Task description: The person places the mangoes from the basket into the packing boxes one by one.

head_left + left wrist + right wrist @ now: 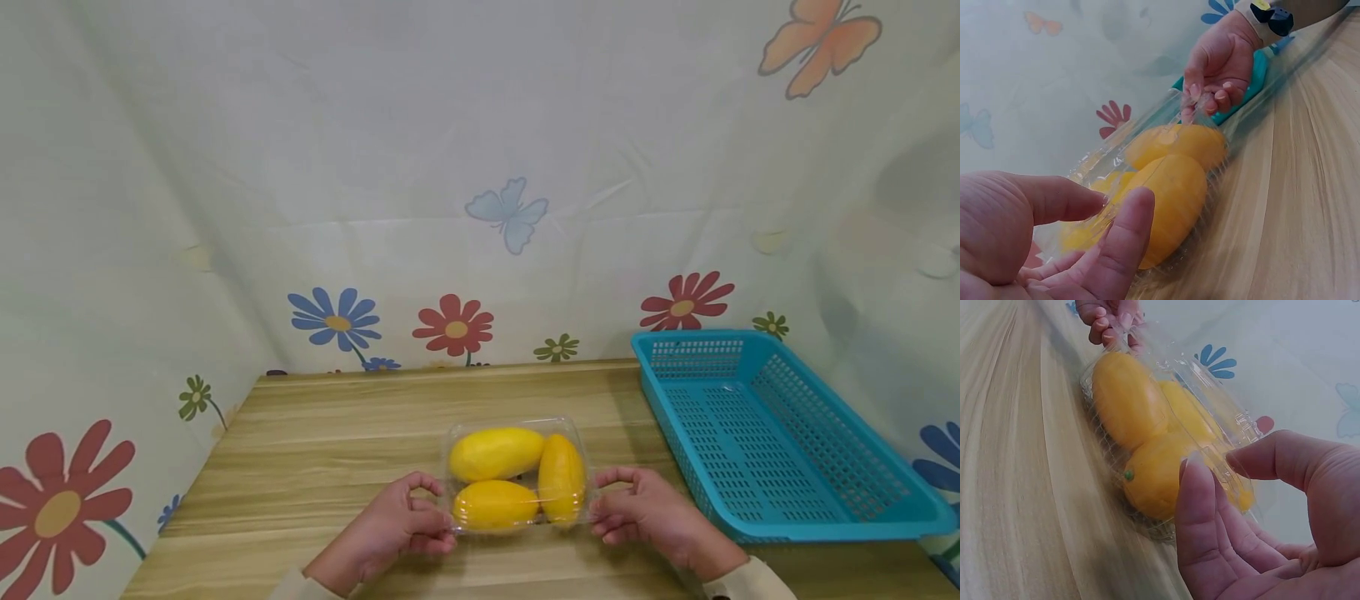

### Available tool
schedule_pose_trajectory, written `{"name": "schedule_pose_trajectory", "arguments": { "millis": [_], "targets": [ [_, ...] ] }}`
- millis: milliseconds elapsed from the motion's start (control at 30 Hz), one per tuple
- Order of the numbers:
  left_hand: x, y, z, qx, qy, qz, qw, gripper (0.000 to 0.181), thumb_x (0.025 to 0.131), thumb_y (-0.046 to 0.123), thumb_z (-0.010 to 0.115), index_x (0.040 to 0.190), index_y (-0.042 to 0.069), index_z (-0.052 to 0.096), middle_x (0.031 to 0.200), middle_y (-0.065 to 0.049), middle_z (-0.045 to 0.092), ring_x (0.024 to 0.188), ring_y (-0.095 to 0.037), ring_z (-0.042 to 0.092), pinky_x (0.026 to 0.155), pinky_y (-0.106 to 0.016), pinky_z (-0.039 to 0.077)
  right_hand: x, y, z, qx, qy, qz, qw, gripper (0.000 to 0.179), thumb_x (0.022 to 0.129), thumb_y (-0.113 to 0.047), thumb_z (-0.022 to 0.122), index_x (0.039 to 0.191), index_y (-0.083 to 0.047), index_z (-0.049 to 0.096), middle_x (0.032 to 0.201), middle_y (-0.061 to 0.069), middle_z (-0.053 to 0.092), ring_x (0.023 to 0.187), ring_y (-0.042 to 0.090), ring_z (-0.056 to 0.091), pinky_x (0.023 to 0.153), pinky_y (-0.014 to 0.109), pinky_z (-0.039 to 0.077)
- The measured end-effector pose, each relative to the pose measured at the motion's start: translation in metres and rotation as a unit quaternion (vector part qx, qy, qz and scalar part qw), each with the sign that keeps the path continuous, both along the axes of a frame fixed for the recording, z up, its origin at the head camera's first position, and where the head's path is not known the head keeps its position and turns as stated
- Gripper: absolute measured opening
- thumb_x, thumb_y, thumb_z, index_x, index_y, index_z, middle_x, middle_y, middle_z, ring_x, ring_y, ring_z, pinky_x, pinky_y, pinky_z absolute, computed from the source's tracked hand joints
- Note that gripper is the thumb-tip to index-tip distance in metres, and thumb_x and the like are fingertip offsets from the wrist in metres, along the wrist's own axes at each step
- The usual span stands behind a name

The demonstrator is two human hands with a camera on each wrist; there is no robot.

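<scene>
A clear plastic clamshell box (522, 468) holds three yellow, mango-like fruits; two lie crosswise on the left, one lengthwise on the right. My left hand (408, 518) pinches the box's left edge between thumb and fingers. At the opposite edge, my right hand (637, 515) pinches the rim in the same way. The lid lies over the fruits in both wrist views. A small green stem spot shows on one mango (1150, 478) in the right wrist view. Whether the box's base touches the table I cannot tell.
A blue perforated plastic basket (847, 532) stands to the right of my right hand, near the table's right side. The wood-grain table (330, 450) ends at a white curtain (375, 167) printed with flowers and butterflies, hanging behind and on both sides.
</scene>
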State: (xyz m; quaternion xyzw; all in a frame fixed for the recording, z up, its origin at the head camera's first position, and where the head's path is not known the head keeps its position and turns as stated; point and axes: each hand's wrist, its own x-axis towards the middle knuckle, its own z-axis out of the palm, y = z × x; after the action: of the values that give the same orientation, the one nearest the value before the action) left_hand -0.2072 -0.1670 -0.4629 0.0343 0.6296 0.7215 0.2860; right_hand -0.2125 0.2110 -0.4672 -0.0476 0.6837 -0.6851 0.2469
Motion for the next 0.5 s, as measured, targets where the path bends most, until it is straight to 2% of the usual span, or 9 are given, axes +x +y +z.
{"name": "schedule_pose_trajectory", "arguments": {
  "millis": [167,500],
  "targets": [
    [0.0008,0.0008,0.0012,0.005,-0.001,0.002,1.0,0.046,0.089,-0.005,0.069,0.121,0.0,0.036,0.082,-0.006,0.076,0.075,-0.016,0.075,0.071,-0.031,0.065,0.0005,-0.0005,0.0011,-0.007,-0.004,0.0,1.0,0.047,0.093,-0.009,0.067,0.13,0.007,0.044,0.089,0.01,0.078,0.073,0.013,0.074,0.067,0.026,0.063],
    [-0.0024,0.0026,0.0019,-0.006,0.021,0.009,0.9997,0.045,0.09,-0.008,0.065,0.124,-0.003,0.035,0.08,-0.005,0.074,0.072,-0.015,0.073,0.069,-0.028,0.064,-0.0005,-0.002,0.0012,-0.013,-0.003,-0.013,0.9998,0.046,0.092,-0.008,0.066,0.13,0.008,0.045,0.084,0.006,0.077,0.072,0.012,0.073,0.068,0.026,0.062]
  ]
}}
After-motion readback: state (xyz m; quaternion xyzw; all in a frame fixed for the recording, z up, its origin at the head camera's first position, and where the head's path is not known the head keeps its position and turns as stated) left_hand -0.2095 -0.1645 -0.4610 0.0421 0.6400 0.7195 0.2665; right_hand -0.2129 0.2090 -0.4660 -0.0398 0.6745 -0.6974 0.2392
